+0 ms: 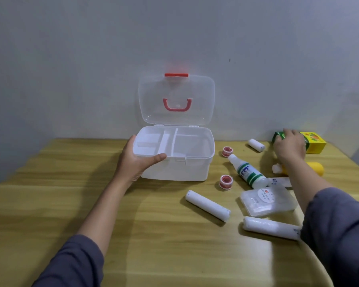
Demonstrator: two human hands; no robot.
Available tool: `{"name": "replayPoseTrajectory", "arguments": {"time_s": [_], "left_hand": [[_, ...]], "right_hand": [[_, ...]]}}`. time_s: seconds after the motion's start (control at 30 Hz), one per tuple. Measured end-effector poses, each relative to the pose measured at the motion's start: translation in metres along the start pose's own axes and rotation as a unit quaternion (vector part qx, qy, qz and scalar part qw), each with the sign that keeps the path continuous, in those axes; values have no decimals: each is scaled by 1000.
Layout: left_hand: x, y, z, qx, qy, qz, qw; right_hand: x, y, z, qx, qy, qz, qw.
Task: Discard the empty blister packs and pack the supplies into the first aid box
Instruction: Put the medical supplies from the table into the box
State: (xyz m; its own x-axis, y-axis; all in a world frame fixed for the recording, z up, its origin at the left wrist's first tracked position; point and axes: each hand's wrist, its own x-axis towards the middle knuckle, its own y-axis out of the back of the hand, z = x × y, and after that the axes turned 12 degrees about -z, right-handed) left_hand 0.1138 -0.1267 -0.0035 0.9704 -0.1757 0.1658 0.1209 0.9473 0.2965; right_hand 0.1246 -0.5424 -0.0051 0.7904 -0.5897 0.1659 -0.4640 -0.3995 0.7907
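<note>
The translucent first aid box (195,162) stands open at the back middle of the table, its lid (176,100) raised with a red handle and latch. A white divided tray (166,141) sits inside. My left hand (137,160) grips the box's front left corner, thumb on the rim. My right hand (289,145) rests on a green and yellow carton (313,141) at the far right. On the table lie a white bottle with green bands (248,171), two red tape rolls (226,181) (227,151), white bandage rolls (207,205) (270,227) (256,144) and a clear plastic case (267,200).
A yellow bottle (315,168) lies partly under my right forearm, and a small white packet (280,181) lies beside the banded bottle. The wooden table (153,235) meets a grey wall at the back. No blister pack is recognisable.
</note>
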Motion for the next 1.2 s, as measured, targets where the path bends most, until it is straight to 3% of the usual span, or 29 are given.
{"name": "replayPoseTrajectory", "arguments": {"time_s": [0.17,0.33,0.6,0.77,0.9,1.03,1.2], "left_hand": [[-1,2,-1,3,7,-1,1000],[-3,0,2,-2,-5,-8,1000],[-5,-2,6,-16,-12,-10,1000],[-5,-1,5,-20,-14,-11,1000],[-5,-1,4,-19,-16,-9,1000],[-6,-3,5,-28,-19,-14,999],[-5,-2,3,-28,-21,-12,999]], "right_hand": [[-4,1,-1,11,-30,-31,999],[-23,7,-3,-12,47,-42,998],[-53,21,0,-42,135,-195,971],[-63,26,2,20,153,-178,972],[-67,13,-8,-21,102,-92,990],[-68,-3,-19,-95,-20,-98,990],[-65,-5,-23,-45,-49,-96,993]]}}
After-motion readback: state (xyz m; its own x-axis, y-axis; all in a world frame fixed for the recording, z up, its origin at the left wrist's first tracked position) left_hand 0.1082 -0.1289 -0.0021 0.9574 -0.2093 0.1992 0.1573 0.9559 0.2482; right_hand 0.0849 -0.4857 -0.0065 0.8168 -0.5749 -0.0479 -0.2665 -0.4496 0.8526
